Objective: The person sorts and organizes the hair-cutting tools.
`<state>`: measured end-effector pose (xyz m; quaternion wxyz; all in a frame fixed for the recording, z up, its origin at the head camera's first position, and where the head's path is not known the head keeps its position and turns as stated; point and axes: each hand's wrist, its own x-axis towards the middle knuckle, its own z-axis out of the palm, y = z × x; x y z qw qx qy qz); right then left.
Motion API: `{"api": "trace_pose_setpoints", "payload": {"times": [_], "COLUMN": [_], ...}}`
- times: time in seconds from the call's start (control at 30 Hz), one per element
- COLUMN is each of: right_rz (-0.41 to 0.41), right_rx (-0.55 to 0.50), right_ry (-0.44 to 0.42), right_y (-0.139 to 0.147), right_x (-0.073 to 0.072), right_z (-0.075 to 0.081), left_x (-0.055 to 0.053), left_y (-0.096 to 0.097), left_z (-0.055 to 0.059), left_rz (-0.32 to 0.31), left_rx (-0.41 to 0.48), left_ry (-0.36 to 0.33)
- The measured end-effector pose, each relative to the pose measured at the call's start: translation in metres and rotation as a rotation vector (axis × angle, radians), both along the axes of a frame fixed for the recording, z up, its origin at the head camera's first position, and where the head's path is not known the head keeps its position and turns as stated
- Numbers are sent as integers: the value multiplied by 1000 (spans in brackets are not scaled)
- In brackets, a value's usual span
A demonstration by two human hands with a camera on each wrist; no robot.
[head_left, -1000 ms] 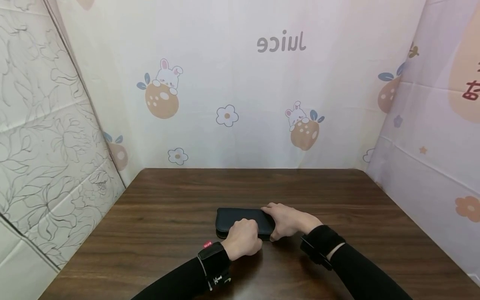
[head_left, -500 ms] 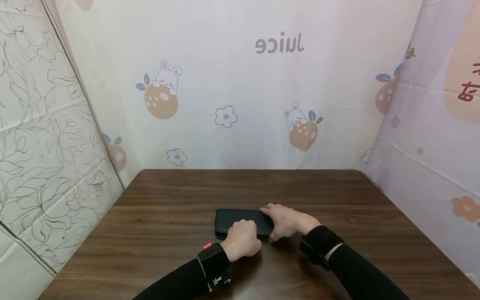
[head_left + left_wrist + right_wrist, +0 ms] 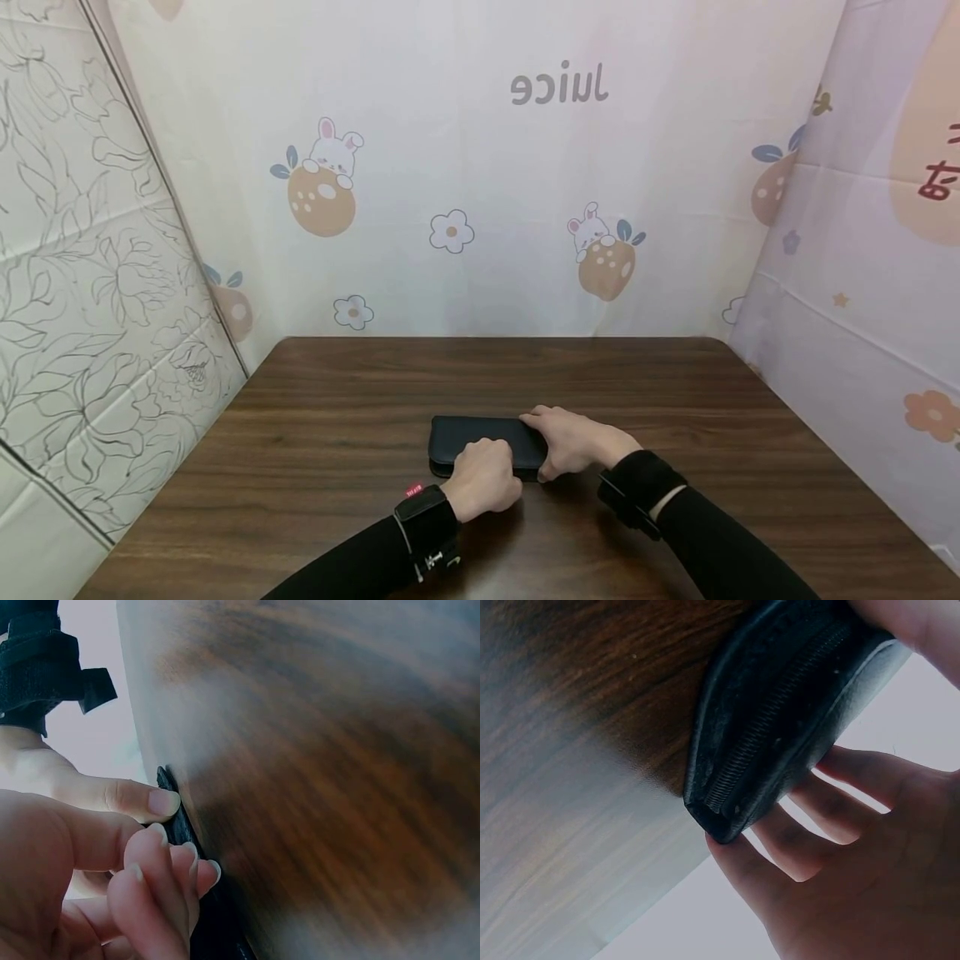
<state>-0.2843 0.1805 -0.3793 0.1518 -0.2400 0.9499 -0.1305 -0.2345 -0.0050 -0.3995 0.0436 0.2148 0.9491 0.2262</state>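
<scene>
A black zip-around wallet [image 3: 461, 433] lies flat on the brown wood-grain table [image 3: 337, 400]. My right hand [image 3: 577, 442] grips its right end, thumb at the near edge and fingers spread over the far side. In the right wrist view the zipper [image 3: 761, 724] runs along the wallet's side, its teeth meshed there. My left hand [image 3: 483, 479] is at the near edge with fingers curled, thumb and forefinger pinching there. What lies inside that pinch, perhaps the zipper pull, is hidden in every view. The left wrist view shows the wallet's thin dark edge [image 3: 214, 922] beside the curled fingers.
A pale curtain [image 3: 480, 167] with printed rabbits and fruit hangs behind the table's back edge. Fabric hangings also flank it, a floral one [image 3: 97, 333] on the left and a printed one [image 3: 840, 250] on the right.
The head view has shifted very slightly. Both hands and the wallet hold the same places on the table.
</scene>
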Motion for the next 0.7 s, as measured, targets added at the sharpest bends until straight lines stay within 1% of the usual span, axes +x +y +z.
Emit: {"api": "trace_pose_setpoints", "payload": {"times": [0.23, 0.47, 0.6, 0.7], "right_rz": [1, -5, -15, -11], "right_rx": [-2, 7, 10, 13], "right_ry": [-1, 1, 5, 9], "right_y": [-3, -4, -5, -5], "right_x": [1, -1, -3, -3], "right_z": [1, 1, 1, 2], "left_x": [0, 0, 0, 0], "left_y": [-2, -1, 2, 3], "left_z": [0, -1, 2, 4], "left_rz": [9, 22, 27, 20], "left_rx": [-13, -11, -26, -27], "left_ry": [10, 2, -2, -21]}}
